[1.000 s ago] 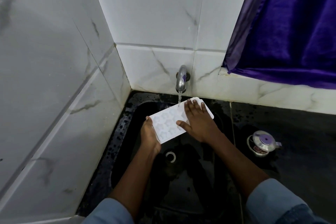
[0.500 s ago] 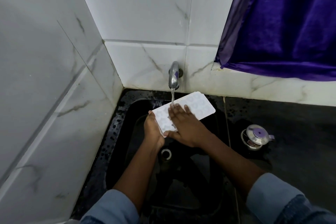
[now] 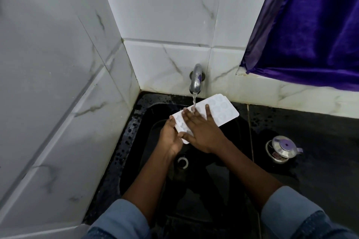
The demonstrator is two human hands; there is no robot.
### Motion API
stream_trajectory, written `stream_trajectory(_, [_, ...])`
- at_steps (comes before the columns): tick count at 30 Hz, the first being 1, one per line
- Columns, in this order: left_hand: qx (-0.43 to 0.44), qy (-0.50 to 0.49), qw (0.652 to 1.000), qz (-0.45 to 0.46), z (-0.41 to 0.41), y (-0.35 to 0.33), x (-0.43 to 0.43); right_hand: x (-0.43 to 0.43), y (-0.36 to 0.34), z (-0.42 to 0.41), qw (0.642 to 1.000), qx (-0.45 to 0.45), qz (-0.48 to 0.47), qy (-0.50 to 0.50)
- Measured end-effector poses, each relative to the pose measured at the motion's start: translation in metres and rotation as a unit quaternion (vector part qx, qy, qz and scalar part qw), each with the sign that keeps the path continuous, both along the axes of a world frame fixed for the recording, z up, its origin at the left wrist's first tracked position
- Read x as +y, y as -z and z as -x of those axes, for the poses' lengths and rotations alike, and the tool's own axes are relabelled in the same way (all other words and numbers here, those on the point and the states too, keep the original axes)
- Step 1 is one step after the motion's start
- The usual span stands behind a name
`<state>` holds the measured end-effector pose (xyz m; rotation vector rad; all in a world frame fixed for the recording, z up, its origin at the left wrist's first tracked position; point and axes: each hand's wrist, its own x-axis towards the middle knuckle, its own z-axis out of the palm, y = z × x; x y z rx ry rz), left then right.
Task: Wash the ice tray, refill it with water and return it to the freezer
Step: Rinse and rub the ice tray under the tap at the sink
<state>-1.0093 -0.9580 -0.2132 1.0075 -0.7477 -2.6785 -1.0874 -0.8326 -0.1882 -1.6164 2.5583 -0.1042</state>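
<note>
The sink [image 3: 136, 141] fills the counter's [image 3: 320, 126] left corner. Over it the tray [image 3: 223, 108] sits under the tap's [image 3: 196, 79] stream. My left hand [image 3: 171, 136] grips its near end; my right hand [image 3: 202, 131] presses on top, fingers spread flat.

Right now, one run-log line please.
stage: washing | left hand grips ice tray end | right hand flat on it | tap running

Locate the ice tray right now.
Head view, centre: the ice tray is held over the black sink under the running tap, left hand gripping its near end, right hand flat on top.
</note>
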Motion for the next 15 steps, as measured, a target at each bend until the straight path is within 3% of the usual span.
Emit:
stream_trajectory(2, [0.015,0.003,1.000,-0.005,-0.002,-0.003,-0.002,-0.004,0.000,-0.006,1.000,0.003,-0.001,0.021])
stream_trajectory(6, [0.002,0.007,1.000,-0.004,-0.004,0.000,-0.002,-0.008,0.002,-0.018,0.999,-0.004,0.013,-0.029])
stream_trajectory(11, [0.008,0.003,0.999,-0.037,-0.006,0.000,0.003,0.007,-0.003,0.000,0.999,0.005,-0.017,0.034])
stream_trajectory(15, [0.009,0.001,0.999,-0.043,-0.011,0.006,0.011,0.005,0.003,-0.017,0.998,-0.018,-0.018,-0.051])
